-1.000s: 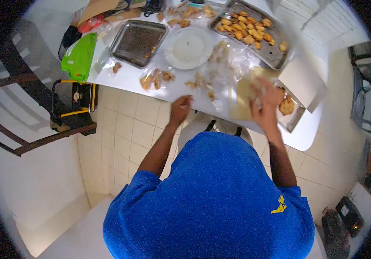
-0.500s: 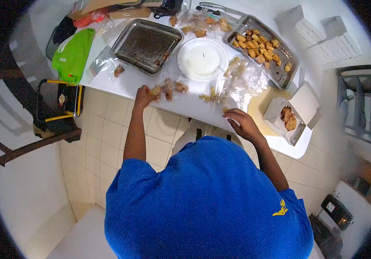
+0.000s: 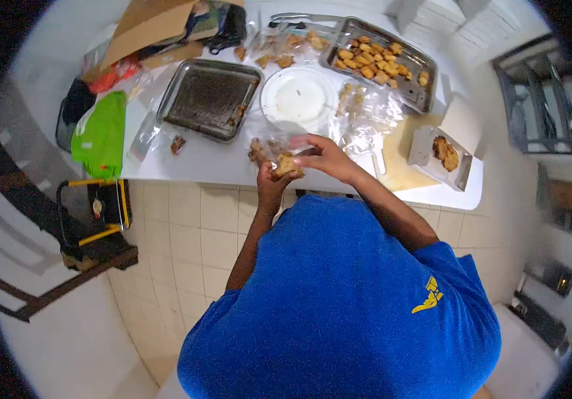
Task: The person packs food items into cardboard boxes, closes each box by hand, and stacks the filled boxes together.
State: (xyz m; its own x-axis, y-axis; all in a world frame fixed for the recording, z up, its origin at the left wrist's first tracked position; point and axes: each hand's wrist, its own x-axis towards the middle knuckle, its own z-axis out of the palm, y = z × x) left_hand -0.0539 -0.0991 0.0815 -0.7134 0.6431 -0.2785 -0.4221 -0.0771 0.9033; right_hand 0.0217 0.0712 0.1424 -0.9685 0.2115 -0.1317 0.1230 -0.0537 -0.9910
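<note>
My left hand (image 3: 272,186) is closed around a small clear plastic bag of golden-brown food (image 3: 287,164) at the table's near edge. Over the top of that bag reaches my right hand (image 3: 332,159). Its fingers stretch leftward, apart from the thumb, with the fingertips smeared; the thumb is close against the bag. Just left of them lies another bagged brown piece (image 3: 256,151), partly hidden. Behind the hands stands a white round plate (image 3: 299,100). To the right, more clear bags (image 3: 369,116) hold pale pieces.
A dark, greasy tray (image 3: 209,100) sits at left; another tray (image 3: 422,96) bears golden chunks. An open white box (image 3: 425,143) holds browned meat (image 3: 445,153). A yellowish board (image 3: 402,153), a green bag (image 3: 100,136), a cardboard box (image 3: 146,30) and stacked white boxes (image 3: 485,30) surround them.
My left hand has moved right, bringing the bag of food toward the middle. My right hand has come left and up to meet it. The camera view has shifted too.
</note>
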